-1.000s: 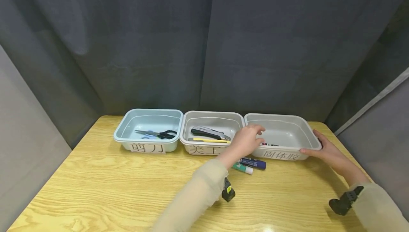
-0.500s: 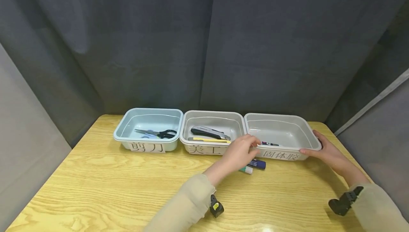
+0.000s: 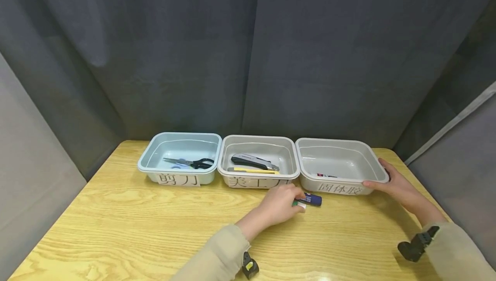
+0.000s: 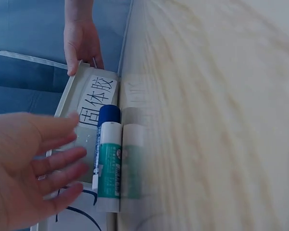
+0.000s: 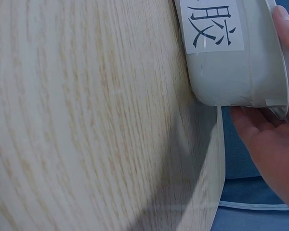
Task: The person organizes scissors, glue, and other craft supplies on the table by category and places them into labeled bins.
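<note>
My left hand [image 3: 280, 203] is low over the table in front of the bins, fingers spread and slightly bent. Beside its fingertips lie two glue sticks: a green one with white ends [image 4: 110, 168] and a blue-capped one [image 3: 312, 199]. In the left wrist view, a gap shows between the fingers and the sticks. The hand covers part of both in the head view. My right hand [image 3: 401, 190] grips the right end of the right grey bin [image 3: 345, 160], thumb on the front rim and fingers around the side. A small dark and red stick [image 3: 326, 175] lies inside that bin.
The middle grey bin [image 3: 258, 140] holds a grey-black utility knife [image 3: 252, 161] and a yellow one [image 3: 255, 170]. Left of it, a light blue bin [image 3: 186, 137] holds scissors [image 3: 190, 162]. Labels face forward on all three. A dark curtain [image 3: 193, 57] hangs behind.
My left hand has drawn back from over the right bin's front rim, down and left to the glue sticks on the table. The right hand keeps its hold on the bin.
</note>
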### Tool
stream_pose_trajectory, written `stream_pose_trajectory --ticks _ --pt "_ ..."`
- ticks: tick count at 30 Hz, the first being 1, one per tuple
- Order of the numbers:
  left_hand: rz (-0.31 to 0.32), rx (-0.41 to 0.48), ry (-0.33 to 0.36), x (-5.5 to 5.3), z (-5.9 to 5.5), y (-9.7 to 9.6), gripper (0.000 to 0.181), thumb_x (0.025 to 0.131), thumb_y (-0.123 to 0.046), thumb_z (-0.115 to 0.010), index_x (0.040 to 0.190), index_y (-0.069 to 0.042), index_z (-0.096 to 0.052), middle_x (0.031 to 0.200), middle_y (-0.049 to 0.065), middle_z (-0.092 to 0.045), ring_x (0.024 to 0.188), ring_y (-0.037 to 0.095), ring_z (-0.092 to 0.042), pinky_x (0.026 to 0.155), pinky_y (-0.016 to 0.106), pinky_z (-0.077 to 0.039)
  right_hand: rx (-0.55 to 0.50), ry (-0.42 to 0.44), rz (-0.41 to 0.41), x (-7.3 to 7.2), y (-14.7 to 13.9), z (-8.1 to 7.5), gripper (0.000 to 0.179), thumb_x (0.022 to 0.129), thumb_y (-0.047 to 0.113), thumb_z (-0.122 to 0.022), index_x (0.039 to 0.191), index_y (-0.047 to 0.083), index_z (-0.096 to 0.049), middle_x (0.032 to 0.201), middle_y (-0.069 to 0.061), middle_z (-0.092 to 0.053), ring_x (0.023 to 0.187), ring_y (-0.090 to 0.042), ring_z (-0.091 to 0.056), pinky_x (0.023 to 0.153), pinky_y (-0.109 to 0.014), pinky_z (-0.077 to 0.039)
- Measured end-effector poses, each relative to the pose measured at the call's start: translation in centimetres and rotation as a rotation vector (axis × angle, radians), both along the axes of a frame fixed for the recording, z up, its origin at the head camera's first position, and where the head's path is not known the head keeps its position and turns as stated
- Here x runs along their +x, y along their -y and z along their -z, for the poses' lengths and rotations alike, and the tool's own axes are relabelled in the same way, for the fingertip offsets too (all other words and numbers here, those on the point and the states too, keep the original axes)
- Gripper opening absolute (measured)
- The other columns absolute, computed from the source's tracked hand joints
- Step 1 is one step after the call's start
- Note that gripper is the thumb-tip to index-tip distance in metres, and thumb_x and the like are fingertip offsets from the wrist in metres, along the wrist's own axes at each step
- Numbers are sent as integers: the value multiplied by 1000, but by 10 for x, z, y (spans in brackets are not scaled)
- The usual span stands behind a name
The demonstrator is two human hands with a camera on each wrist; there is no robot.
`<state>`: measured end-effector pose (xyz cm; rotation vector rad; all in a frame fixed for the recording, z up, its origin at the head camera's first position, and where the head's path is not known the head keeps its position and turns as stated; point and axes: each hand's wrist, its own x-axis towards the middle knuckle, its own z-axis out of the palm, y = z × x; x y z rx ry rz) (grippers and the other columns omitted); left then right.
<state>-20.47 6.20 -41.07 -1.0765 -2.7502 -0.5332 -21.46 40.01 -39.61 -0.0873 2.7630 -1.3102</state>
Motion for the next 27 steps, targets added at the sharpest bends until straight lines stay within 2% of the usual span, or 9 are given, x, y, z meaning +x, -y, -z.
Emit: stream_pose_trajectory --ticks 5,10,16,22,27 --pt "-55 -7 -11 0 2 3 23 77 -31 -71 97 -20 -68 85 -9 -61 78 7 -56 68 19 -43 -11 10 4 -1 -1 1 96 87 28 -61 143 1 12 143 -34 -8 121 -46 -22 94 -62 -26" --pt "-57 -55 -21 -2 4 4 19 77 -25 -70 96 -21 -69 87 -8 -63 79 9 -55 69 20 -44 -15 23 9 -1 -1 0 98 87 29 -61 142 1 15 144 -34 -4 123 -48 -19 95 -64 -24" --pt "-26 -98 -29 -3 5 6 18 77 -22 -70 95 -22 -69 89 -7 -61 78 10 -52 68 19 -41 -13 38 20 -1 2 -2 101 86 31 -62 142 1 16 144 -35 -1 126 -51 -15 97 -67 -20" --pt "-5 -168 -24 -3 5 9 19 76 -22 -71 95 -26 -69 91 -7 -60 80 10 -51 68 20 -40 -10 36 16 0 2 -2 99 86 30 -61 142 1 15 144 -36 -4 124 -50 -18 96 -67 -21" --pt "39 -204 0 -4 9 12 19 75 -21 -72 92 -29 -69 89 -9 -61 80 10 -52 67 20 -40 -13 26 16 0 2 -1 98 86 30 -62 143 2 13 143 -35 -7 122 -48 -20 95 -67 -23"
